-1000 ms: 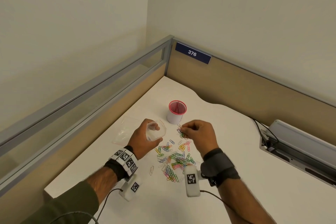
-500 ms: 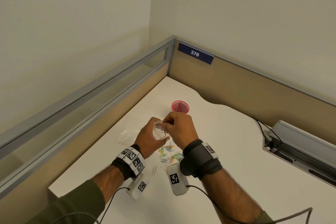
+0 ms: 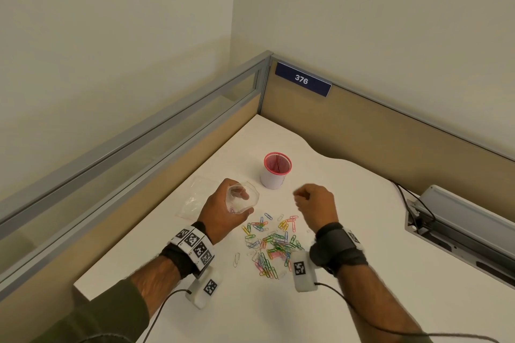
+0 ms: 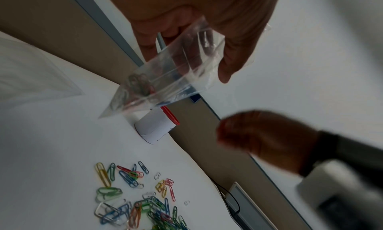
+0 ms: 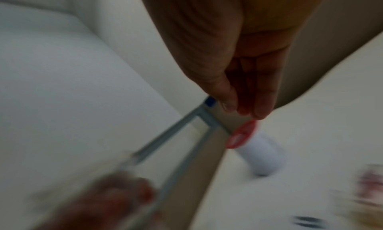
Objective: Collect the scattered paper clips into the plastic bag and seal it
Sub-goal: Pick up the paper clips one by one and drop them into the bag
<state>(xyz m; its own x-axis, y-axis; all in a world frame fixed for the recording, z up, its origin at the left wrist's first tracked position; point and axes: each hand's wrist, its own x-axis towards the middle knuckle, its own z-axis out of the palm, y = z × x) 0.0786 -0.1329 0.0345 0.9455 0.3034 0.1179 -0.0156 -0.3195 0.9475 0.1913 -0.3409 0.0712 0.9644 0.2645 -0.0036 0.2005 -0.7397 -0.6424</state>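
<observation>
My left hand (image 3: pixel 223 211) grips a small clear plastic bag (image 3: pixel 245 198) above the white desk, its mouth held wide and facing up. The left wrist view shows the bag (image 4: pixel 178 72) with a few paper clips (image 4: pixel 138 84) lying in its lower corner. My right hand (image 3: pixel 312 203) hovers to the right of the bag, fingers curled toward the thumb, with nothing visible between them; its wrist view is blurred. Several coloured paper clips (image 3: pixel 273 245) lie scattered on the desk below and between both hands, also seen from the left wrist as a loose pile (image 4: pixel 136 200).
A white cup with a red rim (image 3: pixel 274 171) stands just beyond the hands. A second clear bag (image 3: pixel 195 198) lies flat on the desk to the left. A cable tray (image 3: pixel 459 231) sits at the right edge. Partition walls (image 3: pixel 167 153) close the desk's corner.
My right hand carried clips from the pile to the bag's mouth, then drew back to the right, with no clips seen in it now. The left hand has kept the bag in place.
</observation>
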